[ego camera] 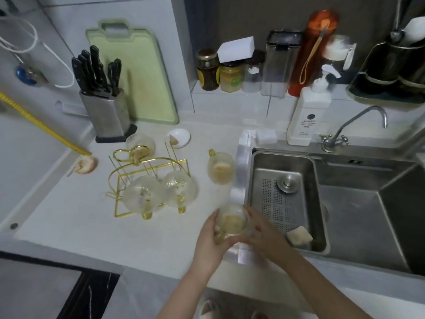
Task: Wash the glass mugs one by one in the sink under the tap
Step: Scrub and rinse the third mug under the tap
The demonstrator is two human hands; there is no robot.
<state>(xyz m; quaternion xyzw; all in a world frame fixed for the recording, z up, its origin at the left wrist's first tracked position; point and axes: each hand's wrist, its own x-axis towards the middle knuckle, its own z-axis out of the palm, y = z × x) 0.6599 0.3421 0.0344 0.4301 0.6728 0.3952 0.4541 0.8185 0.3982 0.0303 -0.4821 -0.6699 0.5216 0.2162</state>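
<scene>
Beside the sink (358,203), both hands' grips (233,229) clasp 1 glass mug (232,221) of yellowish liquid.

The glass mugs (232,221) are clear with a yellow tint and golden handles. The rack (147,178) near the counter's left edge is gold wire. The counter (69,215) is white. The cutting board (135,74) at its back edge is pale green. The knife handles (96,67) are black, the sink (358,203) grey steel with a dotted tray.
</scene>
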